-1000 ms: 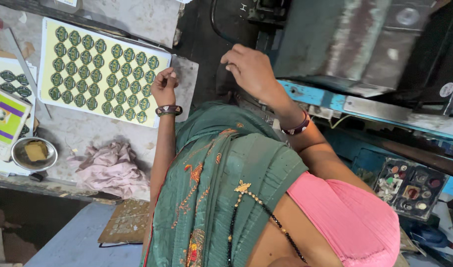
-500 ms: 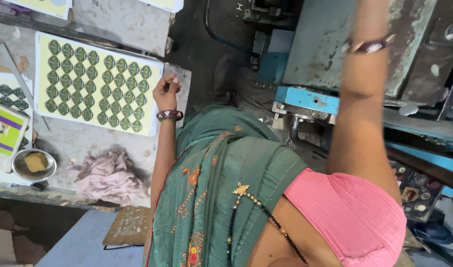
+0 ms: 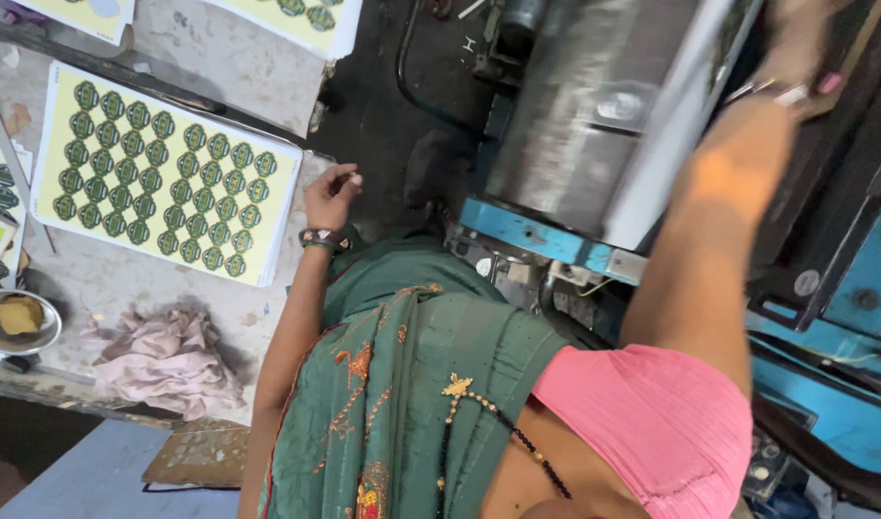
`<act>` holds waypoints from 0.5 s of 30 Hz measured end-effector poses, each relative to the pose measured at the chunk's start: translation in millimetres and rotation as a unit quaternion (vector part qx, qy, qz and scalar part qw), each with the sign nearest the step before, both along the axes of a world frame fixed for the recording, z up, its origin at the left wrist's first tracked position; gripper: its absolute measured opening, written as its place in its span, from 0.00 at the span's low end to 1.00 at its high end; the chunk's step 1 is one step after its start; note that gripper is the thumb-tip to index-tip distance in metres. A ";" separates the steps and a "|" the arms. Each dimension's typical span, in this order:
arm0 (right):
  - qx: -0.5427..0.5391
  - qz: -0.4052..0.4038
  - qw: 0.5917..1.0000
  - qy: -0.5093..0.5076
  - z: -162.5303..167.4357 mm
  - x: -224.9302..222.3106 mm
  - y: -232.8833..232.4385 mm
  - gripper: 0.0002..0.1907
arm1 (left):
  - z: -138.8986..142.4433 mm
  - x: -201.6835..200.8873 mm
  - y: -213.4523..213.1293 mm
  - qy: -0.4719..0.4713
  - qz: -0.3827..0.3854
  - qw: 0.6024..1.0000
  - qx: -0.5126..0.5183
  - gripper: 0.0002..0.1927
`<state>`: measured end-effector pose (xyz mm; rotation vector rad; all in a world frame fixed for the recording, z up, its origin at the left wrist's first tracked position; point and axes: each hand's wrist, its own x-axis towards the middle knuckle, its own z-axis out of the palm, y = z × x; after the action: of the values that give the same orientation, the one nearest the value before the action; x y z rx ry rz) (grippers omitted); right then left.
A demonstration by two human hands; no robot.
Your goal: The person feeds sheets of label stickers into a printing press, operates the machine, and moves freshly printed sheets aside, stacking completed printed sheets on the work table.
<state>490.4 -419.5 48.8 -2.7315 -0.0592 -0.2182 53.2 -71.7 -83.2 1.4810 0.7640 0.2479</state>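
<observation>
A: Head view, single frame; landmark is the grey press plate (image 3: 575, 125). Where is the left hand (image 3: 330, 195)?

B: Well left of the plate, across the dark gap, over the worktable (image 3: 267, 86) edge; fingers half-curled, thumb close to the forefinger; nothing seen in its grasp. It sits just beside the near corner of the printed sheet (image 3: 161, 178), yellow with rows of green badges; touching or not, cannot tell.

A: The right hand (image 3: 796, 43)?

B: Raised beyond the plate's right edge, at the frame's top corner; blurred, so I cannot tell how far the fingers are closed. A pale sheet (image 3: 676, 135) stands on edge along the plate's right side, running up towards that hand; whether the hand grips it is unclear.

A: Step in hand, as a judgement?

B: Work at the plate with the right arm stretched; the left hand idle by the stack.

A: What would a further move call for?

B: Judged only: care with the pale sheet's alignment against the plate, and fingers kept clear of the blue ledge (image 3: 536, 235) below it.

A: Other items?

B: Far left of the plate: a pink rag (image 3: 161, 356) and a steel bowl (image 3: 17, 327) on the table.
</observation>
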 end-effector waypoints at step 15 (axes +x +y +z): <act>0.041 0.550 0.832 0.052 -32.1 -375.5 169.2 0.32 | 22.6 23.8 27.8 -0.112 0.211 0.950 0.201 0.24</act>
<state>114.8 -250.3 16.7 -2.1705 -1.4745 0.2586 77.0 -43.9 -60.6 1.6174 0.8725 0.9283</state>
